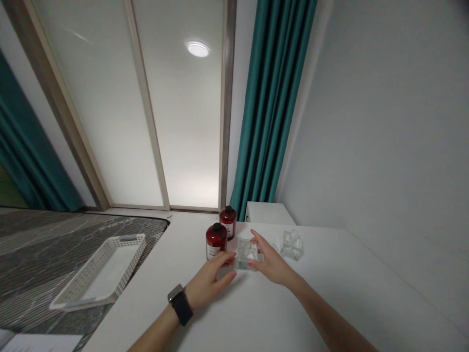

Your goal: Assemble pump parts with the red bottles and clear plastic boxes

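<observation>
Flanking a blurry clear box (245, 253) are the left hand (207, 282), spread, and right hand (274, 266), grip unclear.

Frosted-glass door panels (186, 132) fill eleven o'clock, a round light (198, 49) bright on one pane; a teal curtain (273, 98) hangs at one, a second curtain (29, 156) at nine. A pale wall (384, 122) spans two to three o'clock, and a white cabinet (269, 211) stands off centre toward four, behind the white table (234, 327).

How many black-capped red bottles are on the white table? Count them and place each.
2: the nearer bottle just beyond the left hand, the farther bottle behind it, slightly right. No others show.
</observation>
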The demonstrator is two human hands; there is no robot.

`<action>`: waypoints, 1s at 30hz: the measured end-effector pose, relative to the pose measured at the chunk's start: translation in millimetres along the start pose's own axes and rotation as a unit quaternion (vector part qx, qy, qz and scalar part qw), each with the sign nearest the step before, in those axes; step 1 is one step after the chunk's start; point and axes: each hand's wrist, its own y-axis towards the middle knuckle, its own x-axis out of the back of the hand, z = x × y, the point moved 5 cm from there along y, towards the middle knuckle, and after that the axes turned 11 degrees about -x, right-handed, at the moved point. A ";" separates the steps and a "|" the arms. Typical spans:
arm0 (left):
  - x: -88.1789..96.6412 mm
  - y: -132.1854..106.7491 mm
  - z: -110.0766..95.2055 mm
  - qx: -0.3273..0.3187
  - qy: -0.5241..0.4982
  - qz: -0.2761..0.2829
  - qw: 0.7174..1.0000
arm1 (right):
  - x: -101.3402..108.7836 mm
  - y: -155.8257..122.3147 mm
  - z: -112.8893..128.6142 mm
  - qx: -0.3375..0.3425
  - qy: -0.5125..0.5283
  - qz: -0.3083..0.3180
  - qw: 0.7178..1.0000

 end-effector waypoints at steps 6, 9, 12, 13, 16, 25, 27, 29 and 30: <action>-2.0 4.6 -15.7 -0.025 0.041 0.028 0.998 | 3.7 18.5 -15.3 0.005 -0.007 -0.013 1.000; -0.1 5.3 -22.0 -0.056 0.074 0.021 0.995 | 3.0 20.4 -20.8 0.004 -0.006 -0.021 1.000; 3.9 3.1 -31.9 -0.138 0.138 -0.003 0.981 | 2.3 19.3 -23.6 0.007 -0.006 -0.037 0.999; 6.1 1.6 -35.0 -0.165 0.158 -0.021 0.973 | 2.8 18.2 -23.1 0.009 -0.008 -0.048 0.999; 18.3 -3.6 -39.2 -0.200 0.187 -0.120 0.954 | 7.0 11.0 -15.1 0.022 -0.018 -0.111 0.993; 44.8 -10.5 22.3 0.044 0.180 -0.362 0.913 | -6.9 -36.7 41.9 0.130 -0.065 -0.203 0.968; 38.4 -7.2 39.4 0.068 0.158 -0.326 0.930 | -16.0 -43.0 48.5 0.152 -0.081 -0.181 0.968; 33.4 -4.7 51.6 0.090 0.125 -0.307 0.939 | -24.0 -46.5 50.7 0.162 -0.091 -0.165 0.969; 30.9 -2.7 54.8 0.092 0.097 -0.295 0.946 | -27.5 -47.5 50.7 0.165 -0.095 -0.158 0.969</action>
